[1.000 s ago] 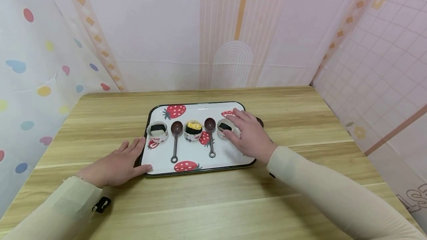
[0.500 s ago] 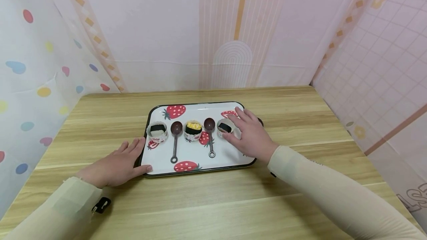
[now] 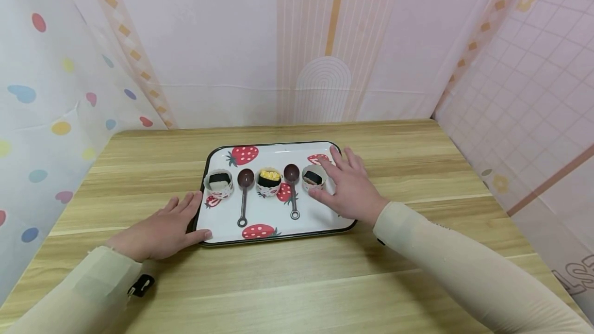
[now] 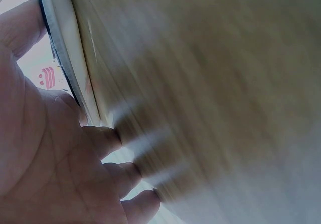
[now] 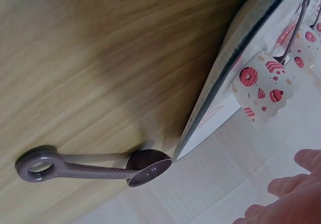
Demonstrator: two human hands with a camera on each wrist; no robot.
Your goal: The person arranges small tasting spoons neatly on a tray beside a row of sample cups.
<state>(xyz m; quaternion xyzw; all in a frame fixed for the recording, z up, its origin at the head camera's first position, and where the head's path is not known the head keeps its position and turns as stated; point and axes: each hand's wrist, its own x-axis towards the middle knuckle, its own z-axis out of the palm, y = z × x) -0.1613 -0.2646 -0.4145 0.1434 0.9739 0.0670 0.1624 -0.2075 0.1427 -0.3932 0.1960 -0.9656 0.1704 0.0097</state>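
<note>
My left hand [image 3: 160,228] lies at the left edge of a white strawberry-print tray [image 3: 223,231], fingers straight, thumb over the near corner. Above the tray's right side, my right hand [image 3: 349,187] spreads its fingers beside the right paper cup [image 5: 266,83], holding nothing. That cup contains a piece of sushi [image 3: 313,177] with a dark seaweed band. Yellow-topped sushi [image 3: 269,177] fills the middle cup [image 3: 269,190]; the left cup [image 3: 219,193] has a seaweed-banded piece. Between the cups lie two brown measuring spoons, one left [image 3: 245,178] and one right [image 3: 291,173].
A third brown measuring spoon [image 5: 95,171] lies on the wooden table [image 3: 297,282] off the tray's right side; in the head view my right hand hides it. Patterned cloth [image 3: 223,40] hangs behind the table and along both sides.
My right hand has shifted very slightly, its fingers spreading further and now covering the loose spoon that peeked out beside them. The left hand, tray, cups and spoons stay where they were.
</note>
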